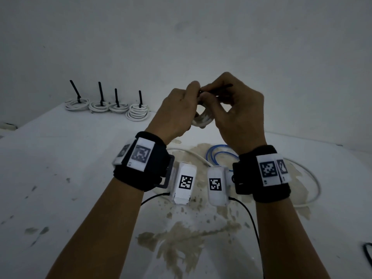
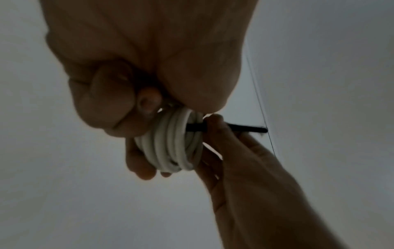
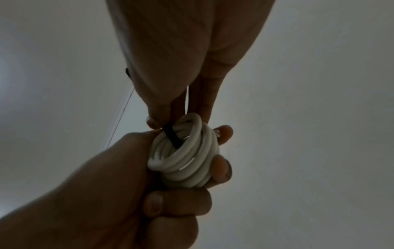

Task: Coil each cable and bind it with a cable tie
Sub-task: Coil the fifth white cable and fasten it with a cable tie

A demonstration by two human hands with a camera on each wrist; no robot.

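Note:
My left hand [image 1: 179, 109] grips a small coil of white cable [image 1: 202, 119] raised above the table; the coil [image 2: 170, 143] shows several turns in the left wrist view, and my fingers curl round the coil [image 3: 183, 158] in the right wrist view. My right hand [image 1: 235, 109] pinches a black cable tie [image 1: 217, 88] at the top of the coil. The tie [image 2: 245, 128] runs through the coil and sticks out to the right. In the right wrist view the tie [image 3: 171, 137] enters the coil between my thumb and forefinger.
Several bound white coils [image 1: 106, 106] with upright black tie tails stand at the table's back left. A loose blue cable [image 1: 219, 156] and a loose white cable [image 1: 314, 182] lie on the stained white table [image 1: 60, 178] under my wrists. A black cable [image 1: 367, 254] shows at the right edge.

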